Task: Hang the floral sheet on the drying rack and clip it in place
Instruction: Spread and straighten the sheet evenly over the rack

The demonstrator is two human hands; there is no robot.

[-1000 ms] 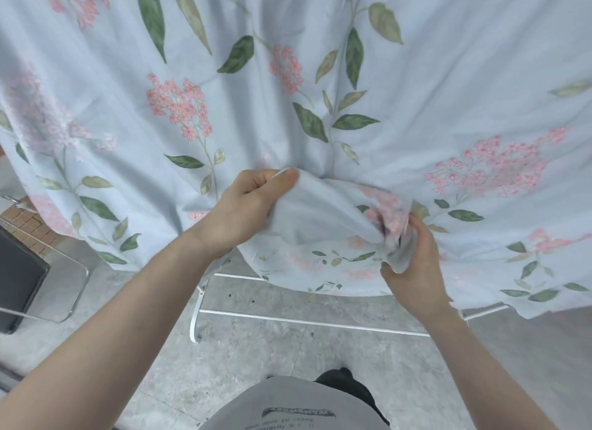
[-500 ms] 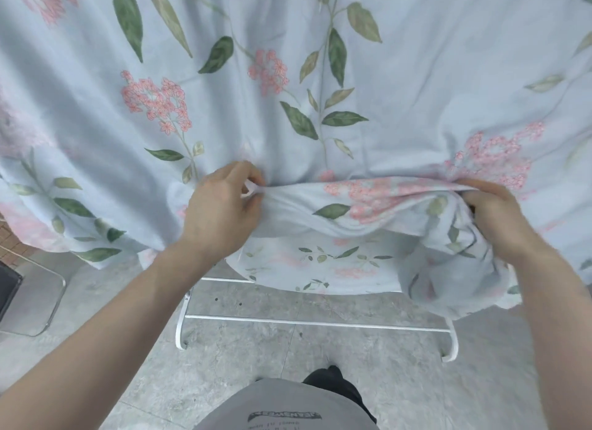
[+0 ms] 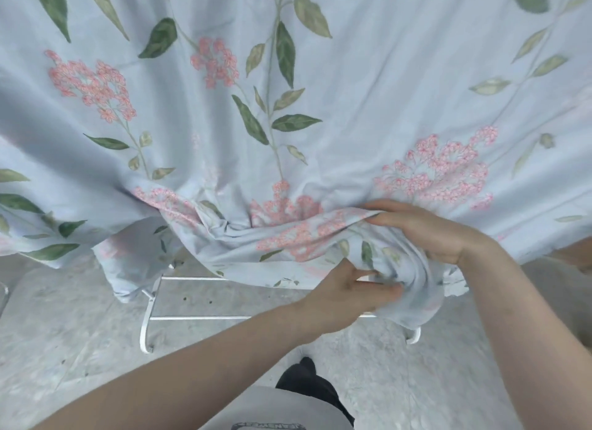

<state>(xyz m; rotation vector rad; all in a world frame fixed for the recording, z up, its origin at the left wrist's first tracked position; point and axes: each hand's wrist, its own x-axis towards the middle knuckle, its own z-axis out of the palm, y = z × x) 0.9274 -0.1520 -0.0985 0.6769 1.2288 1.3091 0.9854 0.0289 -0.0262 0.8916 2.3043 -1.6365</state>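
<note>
Head view shows the floral sheet draped over the drying rack, filling the far and upper part of the scene and falling toward the floor. Its lower hem is gathered into a bunched fold at the near right. The right hand lies over the top of that fold, fingers fairly straight and pointing left with the thumb tucked underneath, pinching the cloth. The left hand reaches across from the left, just below the right one, and its fingertips pinch the lower part of the same bunch. Only the white feet and low crossbars of the rack show beneath the hem; its top rails are hidden by cloth. No clip is visible anywhere.

Judging from this, the step in hand is arranging the hem: finding or straightening an edge so the sheet hangs evenly. Clipping looks not yet begun. The next move probably calls for spreading the bunched fold out flat along the rack, keeping the hem off the floor, then freeing one hand to fetch a clip.

At the near edge are the person's grey shirt and a dark shoe.
</note>
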